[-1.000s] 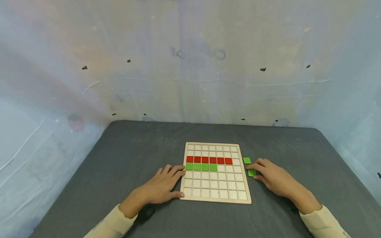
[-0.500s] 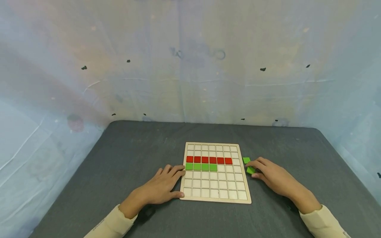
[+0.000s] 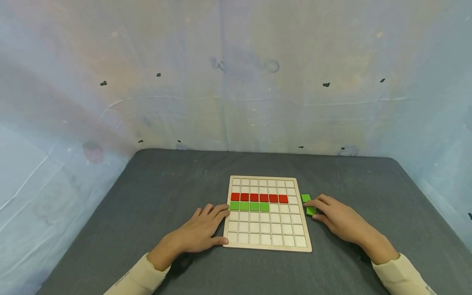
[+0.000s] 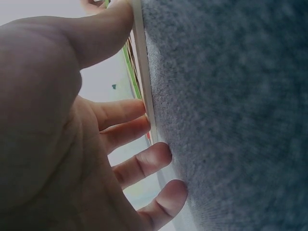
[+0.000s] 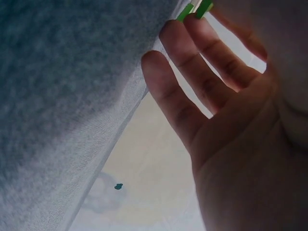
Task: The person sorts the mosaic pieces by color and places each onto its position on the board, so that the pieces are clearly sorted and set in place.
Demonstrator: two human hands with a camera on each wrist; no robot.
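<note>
A wooden grid board (image 3: 267, 247) lies flat on the table, with a row of several red tiles (image 3: 254, 198) and, just below it, a row of several green tiles (image 3: 244, 206). My left hand (image 3: 200, 231) rests with its fingertips and thumb along the board's left edge; in the left wrist view the fingers (image 4: 139, 166) are spread and loosely bent. Right of the board, my right hand (image 3: 341, 221) pinches a loose green tile (image 3: 311, 211) between thumb and forefinger. That tile (image 5: 204, 8) shows at the fingertips in the right wrist view, partly hidden.
Another loose green tile (image 3: 305, 198) lies beside the board's right edge, just beyond the right fingertips. The table (image 3: 177, 176) has a dark grey cloth. A pale, stained sheet (image 3: 236, 102) hangs behind the table and at both sides.
The right thumb and forefinger have closed on the nearer loose green tile, which turned and shifted slightly toward the board. The left hand and the board have stayed in place.
</note>
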